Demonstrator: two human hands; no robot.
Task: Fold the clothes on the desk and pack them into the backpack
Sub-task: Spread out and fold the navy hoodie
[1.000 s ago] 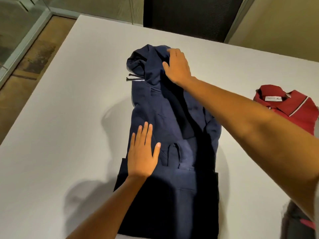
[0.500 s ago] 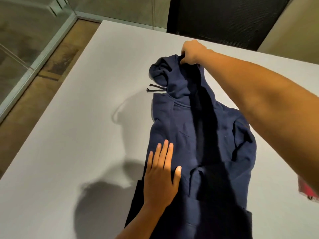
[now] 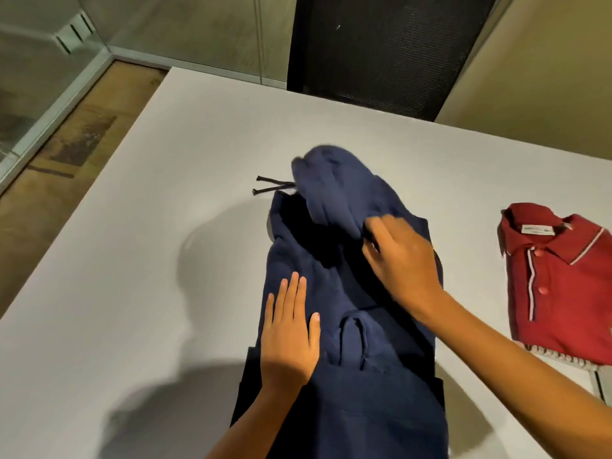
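Note:
A navy blue hoodie point(image 3: 347, 385) lies lengthwise on the white desk point(image 3: 139, 293), sleeves folded in. Its hood point(image 3: 334, 190) is doubled back toward me over the chest, and two dark drawstrings point(image 3: 270, 186) stick out to the left. My left hand point(image 3: 289, 332) presses flat with straight fingers on the hoodie's left side. My right hand point(image 3: 402, 260) grips the edge of the hood in curled fingers. A folded red polo shirt point(image 3: 559, 286) lies at the right of the desk. No backpack is in view.
A black mesh chair back point(image 3: 381, 51) stands behind the far edge of the desk. A glass wall and wooden floor point(image 3: 66, 140) lie to the left. A small dark thing point(image 3: 604, 385) shows at the right frame edge.
My right hand took hold of the hood's tip at the far end and has pulled it back toward me, folding the hood over the chest. My left hand stayed pressed flat.

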